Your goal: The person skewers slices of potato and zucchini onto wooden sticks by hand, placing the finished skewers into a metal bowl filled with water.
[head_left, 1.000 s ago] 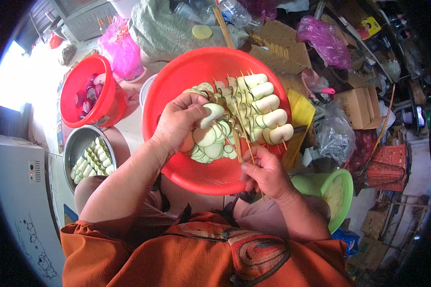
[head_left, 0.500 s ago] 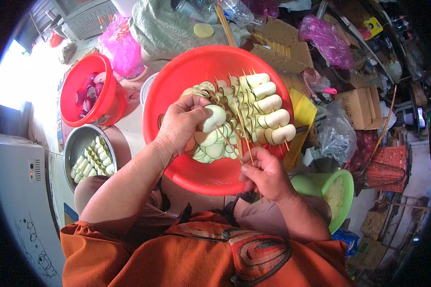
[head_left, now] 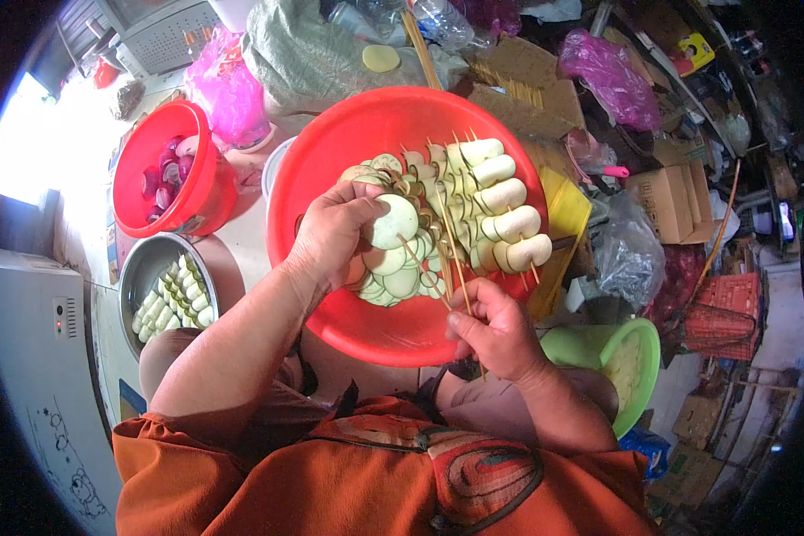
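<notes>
Above a big red basin (head_left: pixel 375 344), my left hand (head_left: pixel 335 234) pinches a pale green round vegetable slice (head_left: pixel 396 223) between thumb and fingers. My right hand (head_left: pixel 498 332) is closed on thin bamboo skewers (head_left: pixel 425 272); the tip of one meets the face of that slice. Whether it has pierced through cannot be seen. Under my left hand lies a pile of loose slices (head_left: pixel 393 284). Several filled skewers of folded slices (head_left: pixel 500 194) rest in a row along the basin's right side, with bare sticks beside them.
At the left stand a red bucket (head_left: pixel 214 183) with purple-red vegetables and a metal bowl (head_left: pixel 134 268) holding more filled skewers. A green bucket (head_left: pixel 649 357) is beside my right knee. Beyond the basin lie a woven sack (head_left: pixel 286 54), cardboard (head_left: pixel 554 112) and plastic bags.
The slice in my left hand has turned to face up more flatly. The skewer in my right hand has shifted slightly; its tip stays at the slice.
</notes>
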Motion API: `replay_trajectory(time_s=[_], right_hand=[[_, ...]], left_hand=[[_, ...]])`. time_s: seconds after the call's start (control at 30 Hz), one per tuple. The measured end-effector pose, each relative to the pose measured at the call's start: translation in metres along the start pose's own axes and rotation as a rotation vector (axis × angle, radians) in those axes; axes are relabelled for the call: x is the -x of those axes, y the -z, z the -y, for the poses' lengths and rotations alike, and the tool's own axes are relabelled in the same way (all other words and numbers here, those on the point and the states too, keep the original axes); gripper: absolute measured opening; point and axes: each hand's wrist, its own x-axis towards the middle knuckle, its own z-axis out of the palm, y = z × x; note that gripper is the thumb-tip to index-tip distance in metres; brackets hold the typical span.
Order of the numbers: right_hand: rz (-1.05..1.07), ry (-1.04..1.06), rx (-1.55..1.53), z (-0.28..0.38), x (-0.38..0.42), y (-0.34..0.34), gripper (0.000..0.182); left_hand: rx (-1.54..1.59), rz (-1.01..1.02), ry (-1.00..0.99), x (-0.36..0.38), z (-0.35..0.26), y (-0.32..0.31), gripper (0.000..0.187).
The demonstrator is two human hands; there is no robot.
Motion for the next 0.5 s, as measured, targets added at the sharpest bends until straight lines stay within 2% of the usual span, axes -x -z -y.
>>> replay_trajectory(time_s=[0.5], right_hand=[[-0.034,0.072,0.128,-0.0015,0.0006,-0.0067,0.012]], left_hand=[[0.096,-0.002,0.111,-0.0008,0.0036,0.0021,0.014]])
